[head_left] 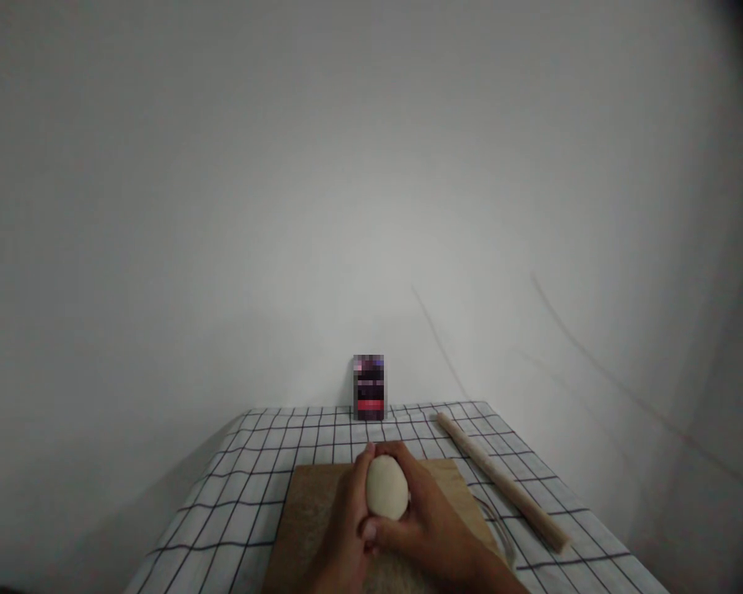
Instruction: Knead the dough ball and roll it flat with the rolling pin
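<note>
A smooth, pale ball of dough (387,487) is cupped between both hands over a wooden board (306,503). My left hand (351,507) presses along its left side, fingers closed around it. From the right, my right hand (424,503) wraps the dough, with its thumb across the near side. The dough's underside is hidden by the palms, so I cannot tell whether it touches the board.
A wooden rolling pin (504,483) lies slantwise to the right of the board. Beneath is a white tablecloth with dark grid lines (223,495). A blurred-out upright rectangle (370,388) stands at the back against the white wall (371,206).
</note>
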`<action>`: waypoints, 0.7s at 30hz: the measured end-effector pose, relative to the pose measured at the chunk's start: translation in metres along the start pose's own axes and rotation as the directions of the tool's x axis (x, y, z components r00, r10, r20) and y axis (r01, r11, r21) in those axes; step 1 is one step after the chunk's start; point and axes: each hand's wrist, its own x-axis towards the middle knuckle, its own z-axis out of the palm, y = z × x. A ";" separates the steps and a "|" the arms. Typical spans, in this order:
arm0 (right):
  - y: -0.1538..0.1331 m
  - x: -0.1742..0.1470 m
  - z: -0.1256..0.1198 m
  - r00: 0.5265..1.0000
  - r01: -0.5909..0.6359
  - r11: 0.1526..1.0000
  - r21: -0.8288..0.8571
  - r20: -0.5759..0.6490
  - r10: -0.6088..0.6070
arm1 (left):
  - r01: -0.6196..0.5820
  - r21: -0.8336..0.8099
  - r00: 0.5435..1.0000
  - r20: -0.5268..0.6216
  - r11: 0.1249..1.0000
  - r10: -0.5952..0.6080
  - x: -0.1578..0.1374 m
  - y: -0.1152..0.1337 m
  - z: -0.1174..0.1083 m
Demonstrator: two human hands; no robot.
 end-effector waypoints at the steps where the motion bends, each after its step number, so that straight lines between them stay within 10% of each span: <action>1: 0.001 0.000 0.000 1.000 -0.006 1.000 0.002 0.004 0.006 | -0.029 -0.007 1.000 -0.006 1.000 0.029 -0.001 0.001 0.001; 10: 0.007 0.000 -0.005 0.997 -0.067 0.992 -0.103 -0.038 0.063 | -0.168 0.300 0.958 -0.174 0.939 0.227 -0.014 0.040 0.017; 21: -0.005 0.007 -0.001 0.996 -0.089 0.981 0.171 -0.016 0.093 | -0.364 0.309 0.924 0.002 0.879 0.382 -0.006 0.053 0.025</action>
